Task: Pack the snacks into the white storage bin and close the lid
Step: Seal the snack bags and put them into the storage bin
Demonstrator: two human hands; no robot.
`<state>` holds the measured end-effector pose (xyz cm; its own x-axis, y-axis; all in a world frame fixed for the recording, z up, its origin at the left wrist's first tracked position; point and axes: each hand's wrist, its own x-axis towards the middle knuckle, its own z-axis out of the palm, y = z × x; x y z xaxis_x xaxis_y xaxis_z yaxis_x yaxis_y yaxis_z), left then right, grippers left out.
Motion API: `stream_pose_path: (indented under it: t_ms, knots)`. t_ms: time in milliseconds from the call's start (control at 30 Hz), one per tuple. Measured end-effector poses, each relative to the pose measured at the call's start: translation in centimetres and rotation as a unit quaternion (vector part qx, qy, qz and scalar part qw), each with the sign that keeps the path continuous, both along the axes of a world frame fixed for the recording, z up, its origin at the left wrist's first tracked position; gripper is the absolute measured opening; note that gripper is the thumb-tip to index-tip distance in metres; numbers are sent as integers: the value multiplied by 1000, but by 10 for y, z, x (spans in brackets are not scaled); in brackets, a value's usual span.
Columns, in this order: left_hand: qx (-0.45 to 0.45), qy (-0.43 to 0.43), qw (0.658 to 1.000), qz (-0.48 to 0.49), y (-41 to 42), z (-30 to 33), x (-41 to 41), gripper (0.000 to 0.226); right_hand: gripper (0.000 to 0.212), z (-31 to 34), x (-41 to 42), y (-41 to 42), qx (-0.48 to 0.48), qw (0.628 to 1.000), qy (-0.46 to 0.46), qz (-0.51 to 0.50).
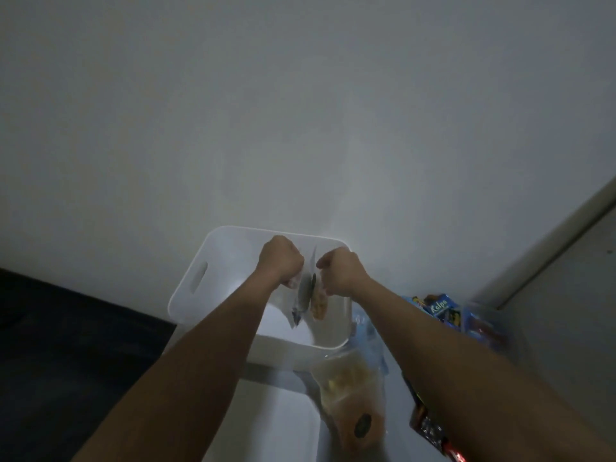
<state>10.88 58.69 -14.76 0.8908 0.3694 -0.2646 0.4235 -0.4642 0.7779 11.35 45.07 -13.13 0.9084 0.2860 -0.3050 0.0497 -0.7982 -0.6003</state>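
Observation:
The white storage bin point(213, 261) stands open against the wall, a slot handle in its left side. My left hand point(280, 260) and my right hand point(340, 271) are both fisted over the bin's opening. Between them hang clear snack packets point(308, 295), one greyish and one with orange-yellow contents, held by both hands. A clear bag of yellow snacks point(350, 395) with a dark round label lies just in front of the bin. Blue snack packs point(443, 308) sit to the right. The bin's inside floor is mostly hidden by my arms.
A white flat surface point(283, 425), perhaps the lid, lies in front of the bin. Dark and red wrappers point(428, 428) lie at the lower right under my right forearm. A dark area point(66, 345) fills the left. A wall edge point(550, 248) runs diagonally at right.

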Motion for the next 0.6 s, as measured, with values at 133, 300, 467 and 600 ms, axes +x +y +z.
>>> stream_pose_path:
  t_ms: [133,300,467,600]
  knots:
    - [23,-18,999,-17,-2,-22,6,16,35,-14,5,3,5,1000,15,-15]
    - [-22,-14,998,-50,-10,-36,6,18,33,-9,6,9,45,990,127,-33]
    - [-129,79,988,-42,-18,-37,2,32,34,-4,8,3,49,989,131,-55]
    - [-143,141,977,-70,-17,-44,-3,59,16,4,7,-8,35,994,93,-55]
